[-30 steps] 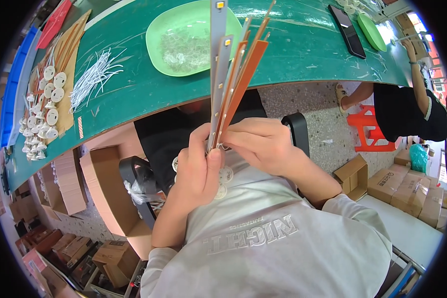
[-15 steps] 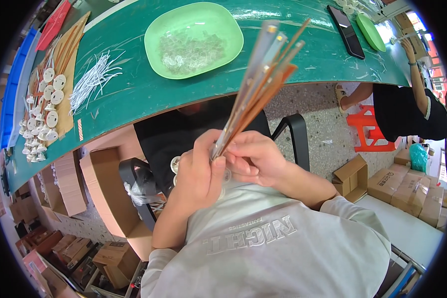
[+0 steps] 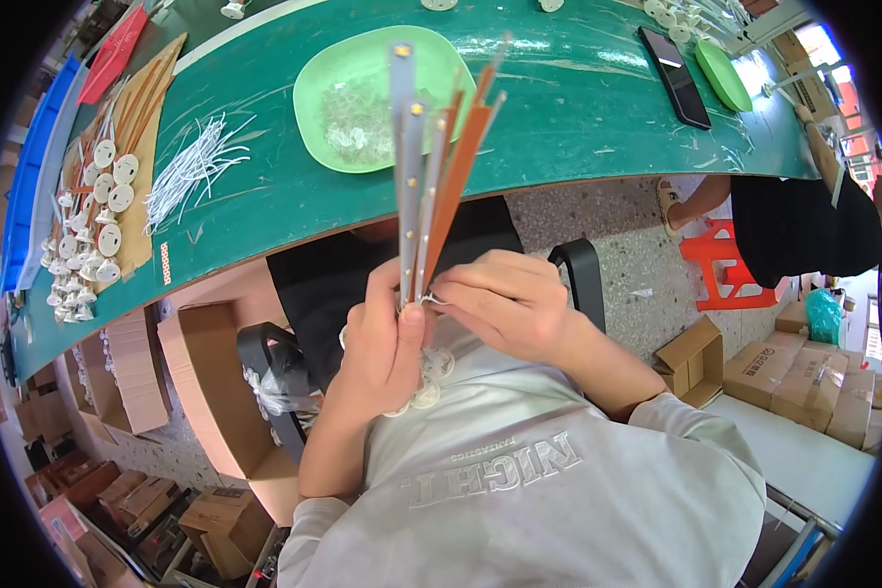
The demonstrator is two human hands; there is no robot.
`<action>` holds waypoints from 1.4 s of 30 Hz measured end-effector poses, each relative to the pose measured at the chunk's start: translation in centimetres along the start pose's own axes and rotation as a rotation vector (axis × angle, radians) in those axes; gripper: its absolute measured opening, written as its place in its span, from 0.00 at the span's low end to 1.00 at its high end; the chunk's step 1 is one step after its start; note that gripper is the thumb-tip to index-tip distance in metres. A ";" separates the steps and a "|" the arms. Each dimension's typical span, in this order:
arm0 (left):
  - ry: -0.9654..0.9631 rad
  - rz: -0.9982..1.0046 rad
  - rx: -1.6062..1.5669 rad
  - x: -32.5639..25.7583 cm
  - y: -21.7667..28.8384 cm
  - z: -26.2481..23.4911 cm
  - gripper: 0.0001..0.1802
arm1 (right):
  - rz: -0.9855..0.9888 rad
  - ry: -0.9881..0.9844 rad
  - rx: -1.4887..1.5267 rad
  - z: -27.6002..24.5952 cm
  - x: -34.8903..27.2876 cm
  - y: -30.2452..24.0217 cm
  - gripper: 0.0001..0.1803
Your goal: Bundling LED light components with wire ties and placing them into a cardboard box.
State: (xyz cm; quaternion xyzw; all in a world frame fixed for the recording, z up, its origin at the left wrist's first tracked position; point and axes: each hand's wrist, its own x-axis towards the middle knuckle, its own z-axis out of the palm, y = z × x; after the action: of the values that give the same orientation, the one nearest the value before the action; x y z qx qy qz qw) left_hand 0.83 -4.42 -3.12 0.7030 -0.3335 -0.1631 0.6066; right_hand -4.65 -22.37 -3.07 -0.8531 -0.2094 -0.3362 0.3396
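A bundle of LED strips, with pale fronts dotted yellow and orange-brown backs, stands upright in my left hand. Its fingers are wrapped round the lower part, thumb in front. Below that fist hang the round white bases of the bundle. My right hand is closed in a pinch at the bundle's right side, on a thin white tie that shows only as a short piece. Similar loose white ties lie in a heap on the green table, to the left.
A light green tray holds small clear pieces. More LED strips with white bases lie at the left beside a blue bin. A phone rests at the right. Cardboard boxes and a black chair stand below; another person is at right.
The bundle has swung from leaning right to nearly upright, its strip fronts turned toward view. My right hand has come up slightly, and the white tie now shows at its fingertips.
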 end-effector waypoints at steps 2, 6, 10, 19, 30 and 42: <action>-0.062 -0.005 -0.008 0.0 0.1 -0.2 0.22 | 0.066 0.003 0.021 0.1 -0.1 -0.3 0.12; -0.142 -0.029 -0.019 -0.1 0.2 -0.6 0.21 | 0.333 -0.084 0.297 0.1 -0.6 -0.9 0.07; -0.091 0.024 -0.062 -0.2 0.7 -0.9 0.18 | 1.433 -0.147 1.537 0.0 0.4 -1.4 0.04; 0.415 0.199 -0.366 -3.0 7.1 -11.7 0.10 | 0.296 -0.357 0.688 3.5 12.6 -7.4 0.08; 1.283 -0.398 0.136 -25.4 -6.9 -33.3 0.05 | -0.168 -0.250 -0.143 20.0 18.1 -5.3 0.13; 0.630 -1.125 0.263 -29.1 -42.3 -26.3 0.16 | -0.143 -0.673 -0.617 22.4 18.4 -4.9 0.29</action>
State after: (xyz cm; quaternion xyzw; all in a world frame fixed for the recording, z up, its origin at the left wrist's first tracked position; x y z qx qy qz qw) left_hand 7.89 36.33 -43.39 0.8524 0.2611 -0.1996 0.4066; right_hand 14.73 -0.53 0.11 -0.9594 -0.2565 -0.1100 -0.0412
